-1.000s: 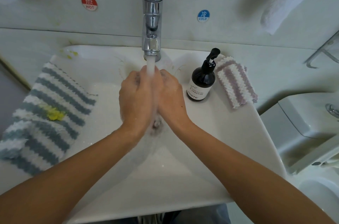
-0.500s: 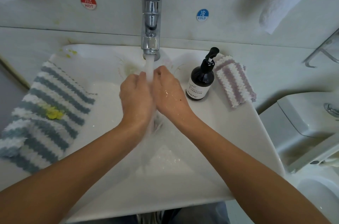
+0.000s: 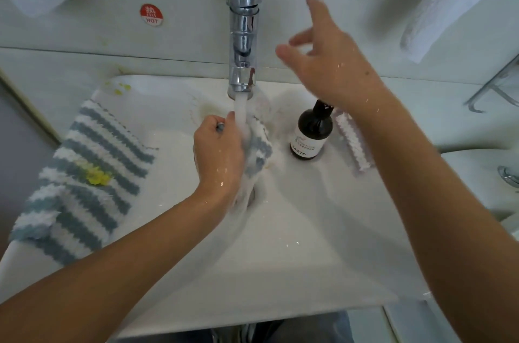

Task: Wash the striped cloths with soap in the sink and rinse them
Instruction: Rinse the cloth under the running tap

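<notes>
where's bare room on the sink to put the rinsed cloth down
Free: the near rim of the sink, between both forearms. Crowded: the left ledge under the big striped cloth, the right ledge with the soap bottle and pink striped cloth.

faucet (image 3: 243, 33): shiny chrome | sink (image 3: 280, 272): glossy white | cloth (image 3: 84, 174): fluffy

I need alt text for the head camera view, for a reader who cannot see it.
A left hand holds a blue-striped cloth under the running tap in a white sink, while the open right hand is raised beside the tap. A dark soap bottle stands nearby.
</notes>
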Tool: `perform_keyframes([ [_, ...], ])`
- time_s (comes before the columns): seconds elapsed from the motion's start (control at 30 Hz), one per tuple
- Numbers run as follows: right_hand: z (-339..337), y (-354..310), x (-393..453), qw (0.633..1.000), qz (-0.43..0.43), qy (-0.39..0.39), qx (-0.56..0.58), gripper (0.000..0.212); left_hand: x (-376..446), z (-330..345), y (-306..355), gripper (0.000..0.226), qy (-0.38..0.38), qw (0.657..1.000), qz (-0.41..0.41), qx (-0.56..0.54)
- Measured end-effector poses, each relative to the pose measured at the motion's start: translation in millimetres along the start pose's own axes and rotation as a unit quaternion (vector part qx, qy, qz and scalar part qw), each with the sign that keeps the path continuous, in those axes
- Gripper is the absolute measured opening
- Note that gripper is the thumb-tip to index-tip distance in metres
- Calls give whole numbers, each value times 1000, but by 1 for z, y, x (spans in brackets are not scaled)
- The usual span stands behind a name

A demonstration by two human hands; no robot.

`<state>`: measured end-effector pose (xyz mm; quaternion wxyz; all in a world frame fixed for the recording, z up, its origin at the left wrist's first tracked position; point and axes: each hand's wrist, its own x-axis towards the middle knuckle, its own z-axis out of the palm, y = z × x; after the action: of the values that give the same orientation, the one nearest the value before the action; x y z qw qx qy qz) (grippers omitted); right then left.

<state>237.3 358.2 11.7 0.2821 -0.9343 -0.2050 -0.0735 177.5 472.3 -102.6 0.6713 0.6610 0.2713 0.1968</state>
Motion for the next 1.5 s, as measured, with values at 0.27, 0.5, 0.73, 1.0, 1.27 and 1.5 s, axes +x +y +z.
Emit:
perform_keyframes([
  [0.27,-33,-19,35,982,-131,10,-133,53,-6,-3,-4,31,-29,998,21,43],
  [0.5,7,-4,1,983,-124,96,-96,61,-4,-3,-3,27,-23,1000,9,9],
  [0.73,71,5,-32,976,-72,201,47,71,4,-3,-4,30,-6,999,33,-17],
  [1.0,120,14,-54,958,-6,55,281,54,2,-2,0,29,-7,997,60,-52],
  [1.27,129,7,-59,932,4,150,329,16,-7,2,-1,30,-43,997,16,-65],
  [1.5,132,13,-54,933,35,166,318,39,-9,6,-4,28,-76,997,-3,-32],
])
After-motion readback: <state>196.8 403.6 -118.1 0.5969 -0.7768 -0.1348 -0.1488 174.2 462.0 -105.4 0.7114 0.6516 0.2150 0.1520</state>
